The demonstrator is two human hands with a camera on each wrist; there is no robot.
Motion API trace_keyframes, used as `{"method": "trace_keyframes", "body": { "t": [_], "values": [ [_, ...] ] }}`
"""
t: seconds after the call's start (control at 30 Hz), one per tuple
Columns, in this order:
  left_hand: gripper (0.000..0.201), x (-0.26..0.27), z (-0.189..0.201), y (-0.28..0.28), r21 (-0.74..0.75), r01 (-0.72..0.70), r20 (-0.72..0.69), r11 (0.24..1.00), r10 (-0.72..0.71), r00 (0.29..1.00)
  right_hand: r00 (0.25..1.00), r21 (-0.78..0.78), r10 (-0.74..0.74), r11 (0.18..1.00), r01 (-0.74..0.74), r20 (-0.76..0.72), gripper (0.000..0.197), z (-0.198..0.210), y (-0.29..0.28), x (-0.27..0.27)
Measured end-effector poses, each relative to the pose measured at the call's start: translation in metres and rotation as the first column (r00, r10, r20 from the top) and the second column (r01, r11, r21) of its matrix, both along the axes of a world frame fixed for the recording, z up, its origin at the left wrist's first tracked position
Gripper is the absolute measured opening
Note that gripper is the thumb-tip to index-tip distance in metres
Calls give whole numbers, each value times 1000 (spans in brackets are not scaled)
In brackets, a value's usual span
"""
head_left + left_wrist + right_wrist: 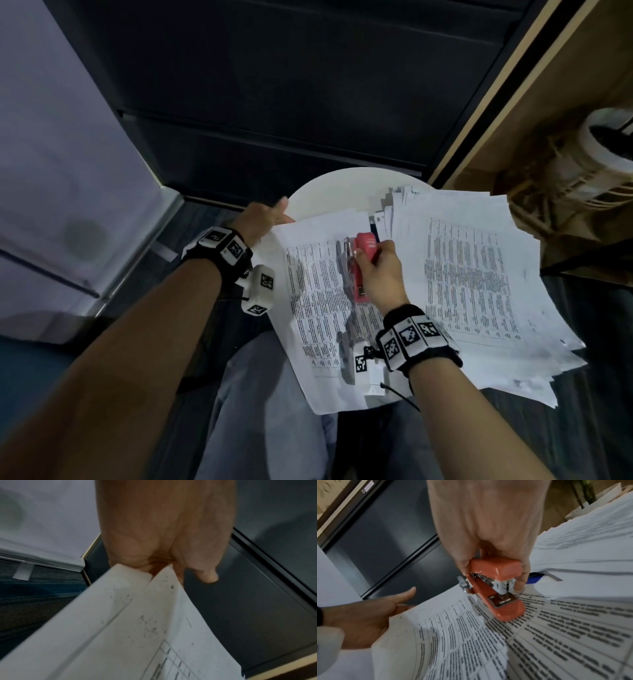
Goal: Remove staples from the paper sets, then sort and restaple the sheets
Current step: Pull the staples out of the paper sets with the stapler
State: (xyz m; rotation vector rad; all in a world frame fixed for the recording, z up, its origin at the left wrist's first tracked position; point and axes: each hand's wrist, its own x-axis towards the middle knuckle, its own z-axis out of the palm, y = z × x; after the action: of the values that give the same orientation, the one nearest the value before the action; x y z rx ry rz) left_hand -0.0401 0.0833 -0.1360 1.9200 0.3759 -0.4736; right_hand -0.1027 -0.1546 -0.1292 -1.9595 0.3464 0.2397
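Round white counter [329, 192]: printed paper set [325, 308] at centre, far-left corner pinched by left hand [263, 219]; right hand [380, 274] grips red stapler [363, 260] above set; loose sheet pile [479, 281] right.

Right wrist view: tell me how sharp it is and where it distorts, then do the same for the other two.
Right wrist: stapler fairly sharp, printed lines fan out and bend toward the edges. Left wrist: dim, soft; left hand and paper corner blurred. Head: dim, wide-angle; right hand casts a shadow on the sheet.
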Motion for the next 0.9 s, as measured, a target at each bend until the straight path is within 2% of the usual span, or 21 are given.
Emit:
{"method": "trace_keyframes", "body": {
  "t": [0.07,0.1,0.17,0.2,0.27,0.33,0.43,0.53,0.63,0.77,0.9],
  "values": [
    [56,-3,2,6,-82,-21,-47,996,17,999,1000,-23,-8,1000,8,0,17,-4,4,1],
    [44,-5,2,9,-91,0,-40,996,-3,999,1000,-29,-11,1000,11,2,16,-6,4,2],
    [24,-8,-3,12,-35,52,-25,998,-53,998,1000,-43,-16,999,16,1,15,-6,5,3],
    [22,-9,-9,11,18,33,-15,999,-33,999,1000,-48,-21,999,21,-2,15,-6,5,4],
    [22,-13,-17,5,33,-102,30,994,101,994,999,-45,-31,999,31,-6,17,-6,7,6],
    [27,-18,-25,-5,-47,-221,70,974,224,972,1000,-56,-17,998,16,-16,20,-7,13,8],
    [27,-22,-29,-18,-74,-301,104,951,308,946,999,-55,34,998,-34,0,15,-7,29,14],
    [23,-24,-31,-24,-141,-342,114,929,359,927,994,-119,75,991,-66,75,14,-12,53,23],
    [25,-25,-36,-24,-223,-374,87,900,401,912,993,-134,99,987,-91,61,15,-18,76,31],
    [25,-21,-40,-24,-228,-378,48,897,398,916,983,-313,172,939,-145,60,38,-17,95,36],
    [20,-16,-45,-21,-172,-377,16,910,385,923,982,-398,190,901,-171,9,39,-20,95,43]
  ]
}}
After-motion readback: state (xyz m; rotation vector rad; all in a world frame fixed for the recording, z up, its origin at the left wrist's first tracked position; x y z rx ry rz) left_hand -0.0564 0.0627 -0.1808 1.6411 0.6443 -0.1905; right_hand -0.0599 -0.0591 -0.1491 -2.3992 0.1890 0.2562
